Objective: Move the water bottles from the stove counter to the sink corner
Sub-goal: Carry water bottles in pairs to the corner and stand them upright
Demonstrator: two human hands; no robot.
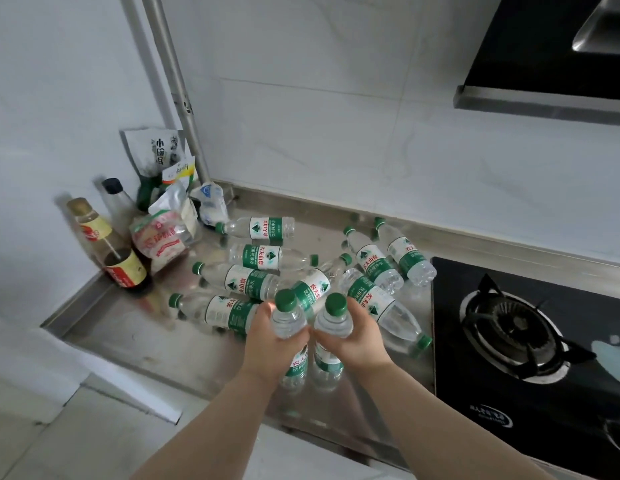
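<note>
a steel desk (128, 334) in a kitchen corner, seen from above. the left hand (267, 344) and the right hand (358, 339) are side by side over the near part of the desk, each clamped on an upright water bottle. the left bottle (287, 318) and the right bottle (334, 320) have green caps up and shoulders almost touching. the fingers (299, 336) curl round the clear upper bodies. whether the bases rest on the steel cannot be told. just beyond the fingers, several loose bottles (246, 282) lie on their sides in a jumble, some overlapping, reaching back to the raised rim at the wall. right of the fingers, one fallen bottle ends just beside the edge of a black gas stove (509, 323), which fills that side. far left of the fingers, sauce bottles (125, 268) and food packets (163, 237) crowd the corner. between those and the fingers, bare steel runs to the desk's front edge, which passes under the forearms. a range hood (543, 46) hangs up and to the right.
</note>
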